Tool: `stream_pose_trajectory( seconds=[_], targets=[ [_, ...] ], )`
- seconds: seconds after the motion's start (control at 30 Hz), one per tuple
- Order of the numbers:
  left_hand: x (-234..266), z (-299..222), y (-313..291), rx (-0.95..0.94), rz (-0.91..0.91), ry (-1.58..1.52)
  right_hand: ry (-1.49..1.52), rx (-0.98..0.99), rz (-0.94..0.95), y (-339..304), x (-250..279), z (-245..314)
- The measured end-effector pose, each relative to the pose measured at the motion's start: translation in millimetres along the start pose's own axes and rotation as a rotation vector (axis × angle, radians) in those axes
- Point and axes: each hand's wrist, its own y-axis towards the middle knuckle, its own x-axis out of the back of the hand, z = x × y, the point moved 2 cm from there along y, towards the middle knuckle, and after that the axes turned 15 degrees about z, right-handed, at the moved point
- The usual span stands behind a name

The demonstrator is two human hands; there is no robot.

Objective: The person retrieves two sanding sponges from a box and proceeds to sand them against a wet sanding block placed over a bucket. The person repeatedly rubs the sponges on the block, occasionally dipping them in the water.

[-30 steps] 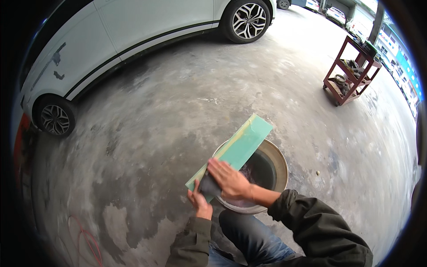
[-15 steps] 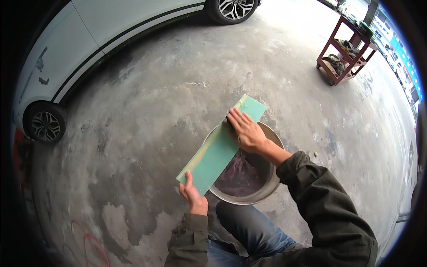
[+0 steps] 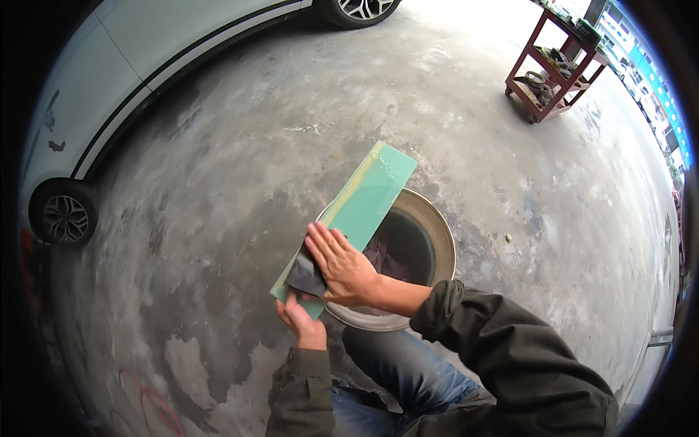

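A long pale-green board [image 3: 368,200] with a yellowish strip along one edge is held aslant over a round metal bucket [image 3: 447,240]. My left hand [image 3: 302,320] grips its near end, thumb on top. My right hand [image 3: 341,266] lies across the board close to the left thumb, fingers extended. Under that palm it holds a dark grey sheet of sandpaper [image 3: 304,275] pressed to the board, partly hidden by the hand. Inside the bucket, partly covered by the board and my right forearm, is a purplish cloth [image 3: 386,264] in dark liquid.
A white car [image 3: 109,54] with dark scuffs on its panel stands at left. A red wheeled cart [image 3: 557,69] loaded with supplies is at the far right. A thin red hose [image 3: 156,400] lies on the concrete floor [image 3: 218,189] at lower left. My knee is beside the bucket.
My right hand has slid down the board from its far end towards my left hand, bringing the sandpaper along and showing more of it. The view has shifted slightly.
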Motion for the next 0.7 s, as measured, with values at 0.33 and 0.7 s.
stream_pose_trajectory(
  seconds=[0.33,0.7],
  targets=[
    [-3.3,-4.4,-2.0,0.010,-0.004,0.020,-0.294,-0.036,0.016,0.9,-4.2,-37.4],
    [-5.5,-1.2,0.1,0.007,0.073,0.019,-0.207,0.049,0.036,-19.0,29.4,-94.5]
  ],
)
